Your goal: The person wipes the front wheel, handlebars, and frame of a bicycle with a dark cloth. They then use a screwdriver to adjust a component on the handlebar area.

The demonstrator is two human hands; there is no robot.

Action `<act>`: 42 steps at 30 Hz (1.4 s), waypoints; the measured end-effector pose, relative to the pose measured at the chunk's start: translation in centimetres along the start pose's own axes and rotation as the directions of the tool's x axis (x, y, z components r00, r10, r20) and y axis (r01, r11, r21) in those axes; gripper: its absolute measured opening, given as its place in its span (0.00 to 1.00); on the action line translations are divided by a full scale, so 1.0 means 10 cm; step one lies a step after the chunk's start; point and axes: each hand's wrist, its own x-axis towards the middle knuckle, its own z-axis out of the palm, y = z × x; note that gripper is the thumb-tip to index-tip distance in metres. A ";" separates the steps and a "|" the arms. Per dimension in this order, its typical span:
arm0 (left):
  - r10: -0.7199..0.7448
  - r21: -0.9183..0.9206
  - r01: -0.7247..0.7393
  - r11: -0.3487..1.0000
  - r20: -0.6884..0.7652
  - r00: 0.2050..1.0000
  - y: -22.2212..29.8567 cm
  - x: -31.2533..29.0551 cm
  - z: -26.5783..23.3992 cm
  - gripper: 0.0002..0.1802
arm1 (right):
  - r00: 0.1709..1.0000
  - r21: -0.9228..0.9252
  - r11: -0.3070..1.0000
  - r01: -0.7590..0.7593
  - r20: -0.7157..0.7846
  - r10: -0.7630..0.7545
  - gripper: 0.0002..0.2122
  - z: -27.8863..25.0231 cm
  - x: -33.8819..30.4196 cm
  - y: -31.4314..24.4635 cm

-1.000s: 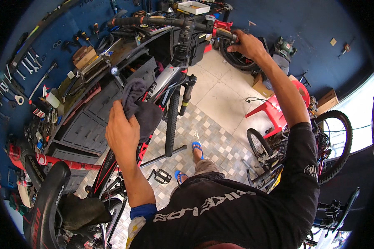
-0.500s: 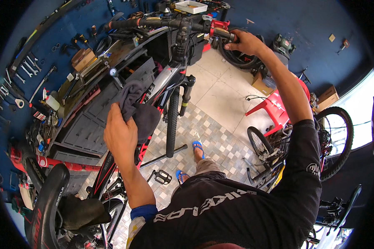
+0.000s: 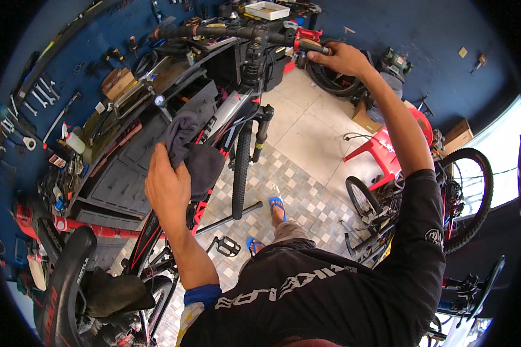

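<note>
Right hand (image 3: 347, 60) is shifting its thumb (image 3: 317, 56) up against the grip (image 3: 319, 49), the other fingers' hold being too hidden to tell, seemingly steadying the bike (image 3: 231, 109), while the left hand (image 3: 169, 186) is staying nearly put, grasping the rag (image 3: 205, 169) that is drooping beyond its fingertips.
</note>
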 end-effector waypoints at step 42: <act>0.097 -0.125 -0.133 0.983 -0.263 0.960 -0.16 0.03 0.40 0.25 | 0.916 -0.184 0.906 0.381 -0.058 -0.397 0.32 0.30 0.85 0.93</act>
